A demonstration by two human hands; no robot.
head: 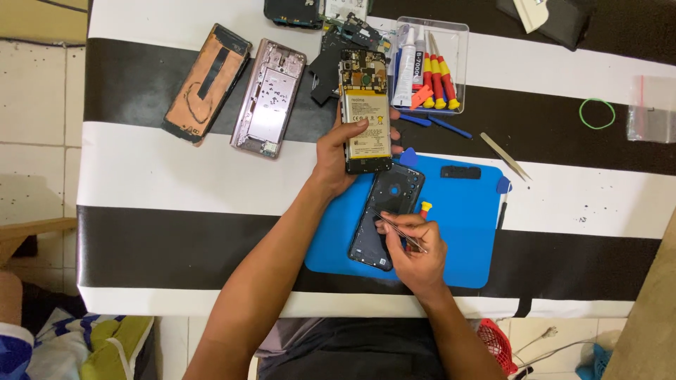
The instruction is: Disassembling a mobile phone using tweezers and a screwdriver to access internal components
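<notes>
The left hand (pixel 336 151) holds an opened phone (pixel 366 112) up over the tabletop (pixel 176 169), just past the far edge of the blue mat (pixel 472 232). Its fingers wrap the phone from the side: the thumb lies across the battery (pixel 367 125) and the other fingertips show at the right edge. The phone's back is off, so the battery and the small green board at the top are bare.

The right hand (pixel 417 250) sits over the mat. Its fingers are pressed together on thin metal tweezers (pixel 401 231), pinching them like a pencil. The tips point up and to the left, toward the dark back cover (pixel 387 211) lying on the mat just under the phone.

The phone could slip, because only one hand holds it and only by its sides. It might then land on the cover or the mat. The sharp tweezer tips are near the bare battery, and a poke there might hurt it. The thumb pressing on the battery could bend it too. The tips may also scratch the cover.

The phone's long side runs away from the person, nearly straight up in the view, leaning only a tiny bit. Its board end points away, toward the clear tray of tools (pixel 431 67). Its bottom end points back at the person. The cover's long side leans a bit more, top end to the right.
</notes>
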